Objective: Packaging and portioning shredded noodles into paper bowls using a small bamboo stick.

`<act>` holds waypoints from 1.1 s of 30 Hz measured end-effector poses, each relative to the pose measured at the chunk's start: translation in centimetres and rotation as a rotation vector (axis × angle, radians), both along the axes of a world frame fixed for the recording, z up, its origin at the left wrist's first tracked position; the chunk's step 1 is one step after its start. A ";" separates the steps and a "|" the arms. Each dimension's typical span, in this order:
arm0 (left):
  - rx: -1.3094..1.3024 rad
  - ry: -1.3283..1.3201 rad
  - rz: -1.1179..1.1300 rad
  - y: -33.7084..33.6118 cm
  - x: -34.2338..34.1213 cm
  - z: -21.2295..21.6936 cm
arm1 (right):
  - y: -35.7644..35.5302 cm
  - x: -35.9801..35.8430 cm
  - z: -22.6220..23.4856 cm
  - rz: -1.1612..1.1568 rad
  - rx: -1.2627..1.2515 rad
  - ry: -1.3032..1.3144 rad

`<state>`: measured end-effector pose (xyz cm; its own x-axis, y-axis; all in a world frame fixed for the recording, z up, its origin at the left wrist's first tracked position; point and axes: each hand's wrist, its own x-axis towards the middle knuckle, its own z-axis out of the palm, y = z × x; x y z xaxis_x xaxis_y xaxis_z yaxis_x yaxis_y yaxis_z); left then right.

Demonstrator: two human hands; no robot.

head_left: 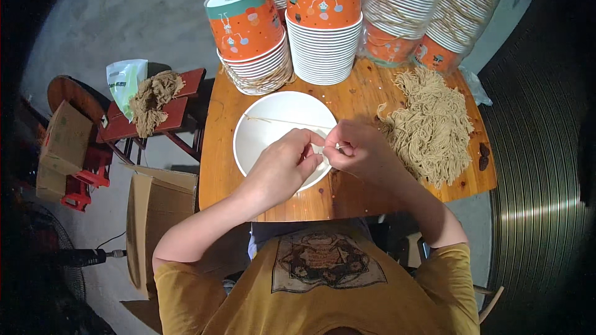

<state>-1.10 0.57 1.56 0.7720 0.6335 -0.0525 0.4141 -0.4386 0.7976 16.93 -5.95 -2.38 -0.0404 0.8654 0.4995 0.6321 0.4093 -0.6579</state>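
Observation:
A white paper tub (249, 139) sits mouth-up at the table's near middle, its pale inside facing me. Across its mouth runs a thin beige cord (282, 121), from a knotted-looking end at the upper left to my right hand (362, 151). That hand pinches the cord at the tub's right rim. My left hand (284, 160) is over the near part of the tub, thumb and forefinger closed close to the right fingertips. Between them a short bit of cord shows, mostly covered by the fingers. A tangled heap of beige cord (434, 127) lies to the right.
Stacked orange-and-white paper tubs (324, 43) stand at the back, some bagged in clear plastic (403, 6). Left of the wooden table (217, 180), a red bench (186, 90) bears a cord bundle (155, 102) and a plastic bag (126, 84). Below stands an open cardboard box (155, 211).

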 end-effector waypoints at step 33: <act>-0.285 -0.313 0.079 -0.2 -0.2 -1.7 | -2.0 -1.0 0.7 -0.065 -0.071 0.036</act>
